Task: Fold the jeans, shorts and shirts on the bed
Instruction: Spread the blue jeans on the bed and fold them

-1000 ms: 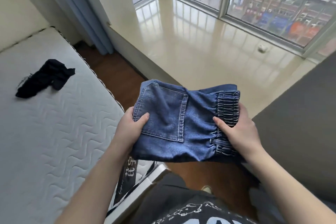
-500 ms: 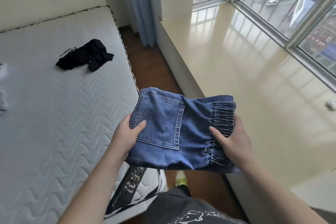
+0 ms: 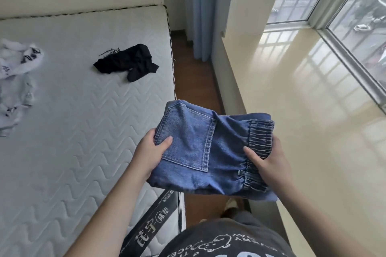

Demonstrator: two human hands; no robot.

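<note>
A folded pair of blue denim jeans, back pocket up and elastic waistband to the right, is held in the air over the mattress's right edge. My left hand grips its left side, thumb on the pocket. My right hand grips the waistband side. On the white quilted mattress lies a crumpled black garment further back. A crumpled white printed shirt lies at the far left, partly cut off by the frame.
A narrow strip of wooden floor runs between the mattress and a wide glossy beige window ledge. A blue curtain hangs at the far end. Windows line the right. My dark printed shirt fills the bottom.
My view has swung left toward the bed, bringing the white shirt into sight. The folded jeans stay held in both hands, carried leftward to the mattress edge.
</note>
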